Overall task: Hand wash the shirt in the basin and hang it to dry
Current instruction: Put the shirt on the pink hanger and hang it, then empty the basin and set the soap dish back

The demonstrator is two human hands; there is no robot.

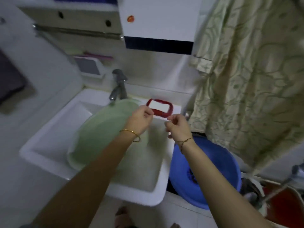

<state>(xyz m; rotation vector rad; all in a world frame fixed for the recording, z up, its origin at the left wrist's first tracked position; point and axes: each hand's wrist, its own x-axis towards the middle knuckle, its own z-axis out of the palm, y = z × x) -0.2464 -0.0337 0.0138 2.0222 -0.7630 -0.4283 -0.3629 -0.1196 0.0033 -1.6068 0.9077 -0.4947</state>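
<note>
Right of the right grip (176, 127), shirt (246, 83)

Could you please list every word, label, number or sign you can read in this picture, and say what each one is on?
No text is legible anywhere in this view.
On the white wall unit, the red round sticker: too blurred to read.
On the dark band along that unit's lower edge: no readable characters.
</note>
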